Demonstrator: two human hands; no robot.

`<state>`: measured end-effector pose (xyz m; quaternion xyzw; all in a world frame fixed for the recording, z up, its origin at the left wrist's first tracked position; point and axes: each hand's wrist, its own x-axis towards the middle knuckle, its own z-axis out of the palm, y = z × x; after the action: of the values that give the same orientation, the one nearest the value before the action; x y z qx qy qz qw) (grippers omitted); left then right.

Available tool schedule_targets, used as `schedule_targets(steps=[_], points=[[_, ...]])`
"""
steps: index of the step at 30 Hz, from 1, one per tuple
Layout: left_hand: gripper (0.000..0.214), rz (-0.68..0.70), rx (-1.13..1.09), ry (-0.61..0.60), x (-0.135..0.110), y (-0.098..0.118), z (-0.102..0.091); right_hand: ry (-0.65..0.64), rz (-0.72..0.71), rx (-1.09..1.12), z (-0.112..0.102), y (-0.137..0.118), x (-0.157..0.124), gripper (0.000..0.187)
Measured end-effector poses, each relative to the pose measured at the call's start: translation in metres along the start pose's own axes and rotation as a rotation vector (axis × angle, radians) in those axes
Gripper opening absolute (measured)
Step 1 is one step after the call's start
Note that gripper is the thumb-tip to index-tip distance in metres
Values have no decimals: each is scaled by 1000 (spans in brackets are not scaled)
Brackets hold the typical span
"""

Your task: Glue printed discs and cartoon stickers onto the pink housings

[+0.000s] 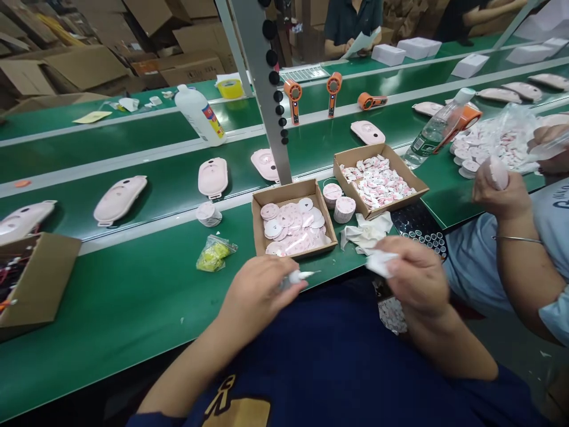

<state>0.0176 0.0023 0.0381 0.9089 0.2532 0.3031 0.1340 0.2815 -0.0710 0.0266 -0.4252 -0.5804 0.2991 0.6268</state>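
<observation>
At the left of the work area, a clear bag of yellow-green pieces lies on the green table, just left of the person's left hand. That hand is held at the table's near edge, its thumb and fingers pinching a small nozzle-tipped bottle; most of the bottle's body is hidden in the grip. The bottle's long axis runs crosswise, close to level, with its thin white tip pointing right, tilted slightly up in the view, toward the other hand and away from the wrist that holds it.

Just beyond the bottle, and not touched by either hand, sits a cardboard tray of printed round discs. Right of it stand two pink cylindrical stacks, then a crumpled white tissue near the table edge.

Farther right, a white wipe juts leftward from the person's right hand, pinched between thumb and fingers; blur hides its folds, so I cannot tell its long axis. The relation that seems to count is the gap between tip and wipe: the two face each other, well apart, the wipe to the right and a little higher in the view. The left hand is the nearer to the tip, the right hand nearer to the crumpled tissue.
</observation>
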Motion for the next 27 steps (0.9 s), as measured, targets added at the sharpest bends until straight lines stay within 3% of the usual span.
schedule_targets(steps=[2,3,5,8,10,13,17,21,27], points=[[12,-118,-79,-35,-1,-7,-5,146,-10,44,-21,1,0,14],[11,-152,-121,-41,-1,-10,-6,140,7,2,-28,0,1,13],[11,-176,-182,-21,0,-13,-7,-10,70,-159,-32,0,3,13],[14,-183,-231,41,5,-14,-5,-282,110,-397,-18,3,6,15],[14,-196,-254,69,8,-12,-4,-357,71,-495,-6,10,6,17],[13,-222,-296,78,8,-12,-3,-344,-32,-618,3,24,3,22],[13,-254,-328,87,6,-14,-4,-269,-120,-870,-3,43,1,26],[12,-265,-327,96,0,-16,-4,-229,-40,-1121,-11,65,5,26],[10,-304,-284,96,-10,-24,-5,-212,114,-1241,-13,94,5,21]])
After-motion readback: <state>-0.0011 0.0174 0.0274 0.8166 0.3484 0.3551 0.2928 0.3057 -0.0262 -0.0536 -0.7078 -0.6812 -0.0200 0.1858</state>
